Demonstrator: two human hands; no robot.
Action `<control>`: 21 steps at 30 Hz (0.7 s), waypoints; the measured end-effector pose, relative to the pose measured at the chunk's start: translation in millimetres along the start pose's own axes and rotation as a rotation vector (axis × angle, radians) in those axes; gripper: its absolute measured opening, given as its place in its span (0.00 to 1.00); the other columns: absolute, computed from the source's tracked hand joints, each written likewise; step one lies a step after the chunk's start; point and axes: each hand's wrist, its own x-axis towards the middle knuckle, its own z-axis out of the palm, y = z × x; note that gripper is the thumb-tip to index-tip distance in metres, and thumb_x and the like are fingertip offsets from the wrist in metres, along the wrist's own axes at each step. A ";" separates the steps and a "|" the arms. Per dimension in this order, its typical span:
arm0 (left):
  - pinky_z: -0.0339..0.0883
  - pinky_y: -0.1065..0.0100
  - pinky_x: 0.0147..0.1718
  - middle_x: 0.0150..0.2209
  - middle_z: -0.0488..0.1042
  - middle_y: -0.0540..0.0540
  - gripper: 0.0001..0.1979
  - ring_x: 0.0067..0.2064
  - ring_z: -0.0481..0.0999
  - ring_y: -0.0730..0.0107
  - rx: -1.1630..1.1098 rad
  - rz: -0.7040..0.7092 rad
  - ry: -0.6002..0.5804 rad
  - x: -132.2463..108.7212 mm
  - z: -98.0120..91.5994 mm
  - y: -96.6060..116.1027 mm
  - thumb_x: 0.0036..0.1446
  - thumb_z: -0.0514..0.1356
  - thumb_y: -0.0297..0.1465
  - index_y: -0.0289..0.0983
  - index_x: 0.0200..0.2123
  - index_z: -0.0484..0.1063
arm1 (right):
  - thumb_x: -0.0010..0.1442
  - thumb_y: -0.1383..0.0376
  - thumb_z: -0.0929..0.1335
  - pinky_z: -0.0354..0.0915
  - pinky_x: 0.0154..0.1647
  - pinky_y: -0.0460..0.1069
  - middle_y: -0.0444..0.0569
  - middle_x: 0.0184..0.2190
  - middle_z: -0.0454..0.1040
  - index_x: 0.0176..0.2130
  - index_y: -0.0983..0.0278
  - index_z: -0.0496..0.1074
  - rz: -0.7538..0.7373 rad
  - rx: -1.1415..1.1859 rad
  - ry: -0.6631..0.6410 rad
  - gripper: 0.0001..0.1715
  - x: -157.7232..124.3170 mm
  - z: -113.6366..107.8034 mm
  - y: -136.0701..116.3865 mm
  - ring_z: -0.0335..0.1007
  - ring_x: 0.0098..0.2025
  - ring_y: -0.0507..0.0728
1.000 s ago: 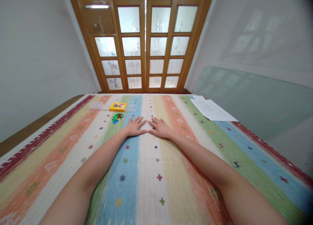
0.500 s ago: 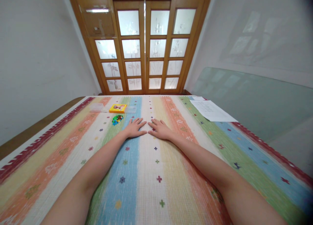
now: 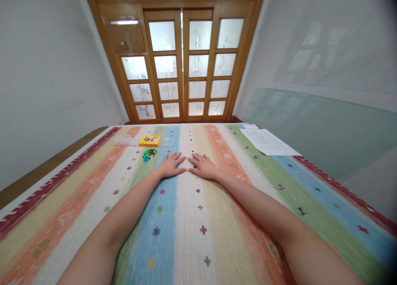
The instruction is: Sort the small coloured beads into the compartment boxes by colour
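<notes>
My left hand [image 3: 171, 165] lies flat on the striped tablecloth [image 3: 189, 219], fingers spread and nothing held. Just across a narrow gap, my right hand [image 3: 203, 166] rests flat too, its fingers apart and pointing toward the left one. Beyond and to the left of my left hand is a small pile of colourful pieces [image 3: 149, 155], mostly green, blue and brown; they look like tiny building bricks. A yellow box [image 3: 150, 141] with a picture on its top sits behind the pile. Clear plastic containers [image 3: 123, 140] flank that box on both sides.
White printed sheets [image 3: 268, 142] lie at the table's far right. A pale glass panel [image 3: 310, 124] leans along the right wall. Past the table's far edge stand wooden doors [image 3: 182, 62] with frosted panes. Walls rise on both sides.
The camera view has tilted up slightly, so the scene sits a little lower. Both hands stay in the same place on the cloth.
</notes>
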 end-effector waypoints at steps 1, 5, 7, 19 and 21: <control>0.35 0.36 0.73 0.79 0.44 0.43 0.40 0.79 0.44 0.46 0.000 0.002 0.002 0.2 0.5 -0.4 0.67 0.51 0.60 0.51 0.76 0.54 | 0.74 0.40 0.59 0.46 0.74 0.68 0.61 0.76 0.52 0.75 0.59 0.59 -0.003 -0.001 0.003 0.42 0.0 0.2 0.1 0.46 0.77 0.70; 0.35 0.37 0.73 0.79 0.45 0.43 0.40 0.79 0.44 0.46 0.004 0.008 0.009 1.3 2.3 -1.4 0.68 0.51 0.59 0.51 0.76 0.54 | 0.74 0.40 0.59 0.47 0.74 0.68 0.62 0.76 0.52 0.75 0.60 0.60 -0.007 -0.011 0.010 0.42 0.6 1.9 1.2 0.47 0.77 0.70; 0.35 0.37 0.74 0.79 0.45 0.43 0.39 0.79 0.45 0.46 0.007 0.003 0.007 1.4 2.4 -1.2 0.68 0.52 0.59 0.51 0.76 0.54 | 0.74 0.40 0.59 0.47 0.74 0.68 0.61 0.76 0.52 0.75 0.59 0.59 -0.007 -0.011 0.009 0.42 1.1 2.8 1.9 0.47 0.77 0.70; 0.35 0.36 0.73 0.79 0.45 0.44 0.40 0.79 0.44 0.46 0.003 -0.001 0.007 1.7 2.5 -1.8 0.67 0.51 0.59 0.51 0.76 0.54 | 0.73 0.40 0.60 0.46 0.74 0.68 0.60 0.76 0.53 0.75 0.58 0.60 0.003 -0.001 0.008 0.42 1.2 3.1 2.1 0.46 0.77 0.69; 0.35 0.36 0.73 0.79 0.45 0.44 0.40 0.79 0.44 0.46 0.002 -0.001 0.005 1.7 2.5 -1.4 0.67 0.51 0.60 0.51 0.76 0.54 | 0.73 0.40 0.59 0.47 0.74 0.68 0.60 0.76 0.53 0.75 0.58 0.60 -0.002 -0.004 0.010 0.42 1.0 2.1 1.5 0.47 0.77 0.69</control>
